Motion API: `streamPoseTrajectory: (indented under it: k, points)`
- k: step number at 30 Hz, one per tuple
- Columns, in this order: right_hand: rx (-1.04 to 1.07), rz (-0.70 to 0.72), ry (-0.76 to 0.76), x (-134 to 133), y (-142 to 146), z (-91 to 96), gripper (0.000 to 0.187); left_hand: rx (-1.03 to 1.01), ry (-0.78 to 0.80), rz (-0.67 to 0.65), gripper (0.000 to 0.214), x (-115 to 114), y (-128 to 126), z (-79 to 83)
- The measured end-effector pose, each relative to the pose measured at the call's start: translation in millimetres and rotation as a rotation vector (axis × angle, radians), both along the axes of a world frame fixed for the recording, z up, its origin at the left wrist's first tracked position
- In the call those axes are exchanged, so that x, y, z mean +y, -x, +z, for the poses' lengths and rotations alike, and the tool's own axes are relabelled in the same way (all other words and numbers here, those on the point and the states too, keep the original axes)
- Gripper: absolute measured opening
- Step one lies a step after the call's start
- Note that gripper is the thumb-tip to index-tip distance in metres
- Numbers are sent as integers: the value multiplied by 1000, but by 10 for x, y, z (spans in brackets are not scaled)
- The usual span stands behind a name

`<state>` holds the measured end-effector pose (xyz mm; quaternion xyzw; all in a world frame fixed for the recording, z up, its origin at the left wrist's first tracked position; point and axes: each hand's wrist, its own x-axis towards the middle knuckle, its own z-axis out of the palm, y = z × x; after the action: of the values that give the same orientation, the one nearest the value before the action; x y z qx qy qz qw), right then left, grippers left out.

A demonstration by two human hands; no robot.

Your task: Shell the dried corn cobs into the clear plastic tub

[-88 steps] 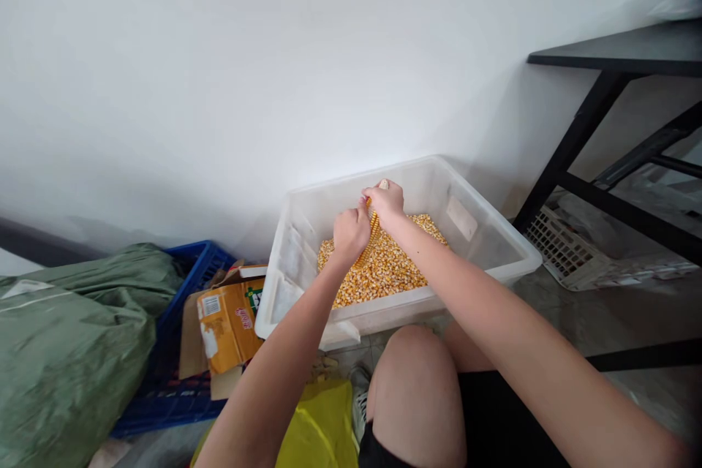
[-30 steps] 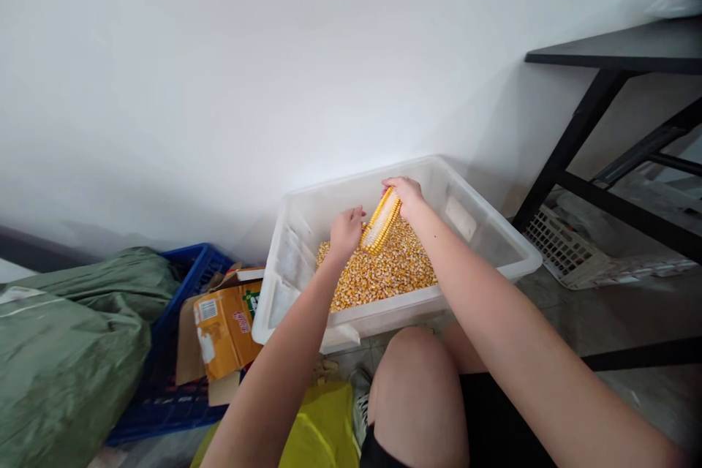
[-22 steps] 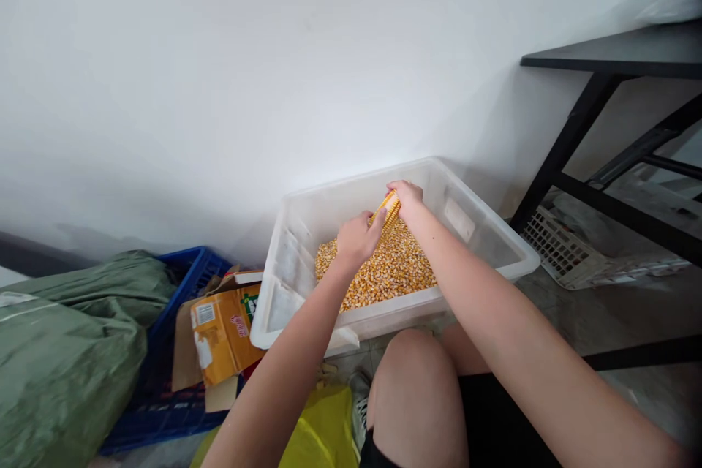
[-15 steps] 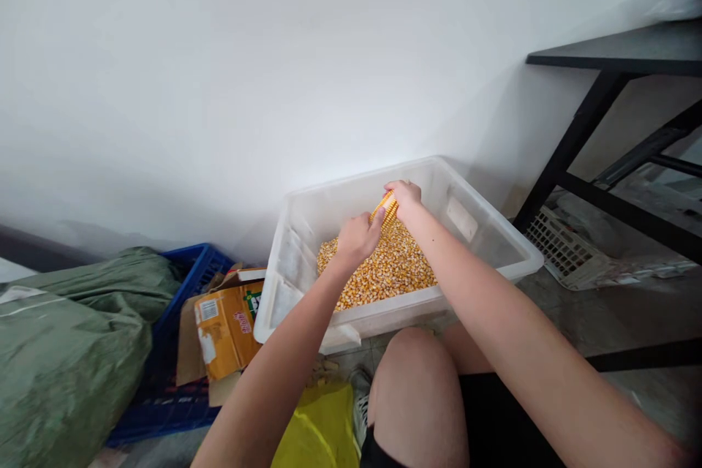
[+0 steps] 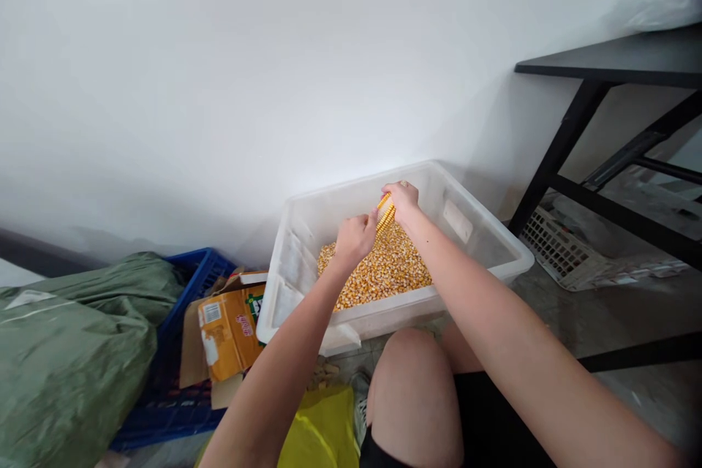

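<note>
Between my two hands is an ear of corn point(image 5: 386, 219), tilted, with yellow kernels along its sides and a pale stripped patch facing up. My right hand point(image 5: 403, 200) wraps round its upper end. Lower on the cob, my left hand point(image 5: 355, 237) grips from the left, thumb pressed at the edge of the kernels. Both hands are above a translucent plastic bin point(image 5: 466, 291). Loose corn kernels point(image 5: 381, 274) in yellow and white cover its bottom. My fingers hide part of the cob.
Left of the bin are a torn orange carton point(image 5: 230, 333), a blue crate point(image 5: 170, 409) and a green sack point(image 5: 71, 358). A yellow bag point(image 5: 321, 431) lies by my foot. To the right are a black-framed table point(image 5: 608, 62) and a white basket point(image 5: 564, 248).
My left thumb has shifted slightly left along the cob, and more of the pale patch shows. The whole view has moved a little.
</note>
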<state>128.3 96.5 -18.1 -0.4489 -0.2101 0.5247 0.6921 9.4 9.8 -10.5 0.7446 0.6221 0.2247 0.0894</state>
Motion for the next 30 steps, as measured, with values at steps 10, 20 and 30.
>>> streamPoseTrajectory:
  k: [10,20,30]
  points:
    - [156,-8,148,26,-177,12,18,-393,114,33,74,125,82,-22]
    - [46,-62,54,-54,-12,37,19,-166,37,60,66,28,90,-8]
    - [59,-73,81,-12,-23,7,15,-568,122,249,63,139,101,-12]
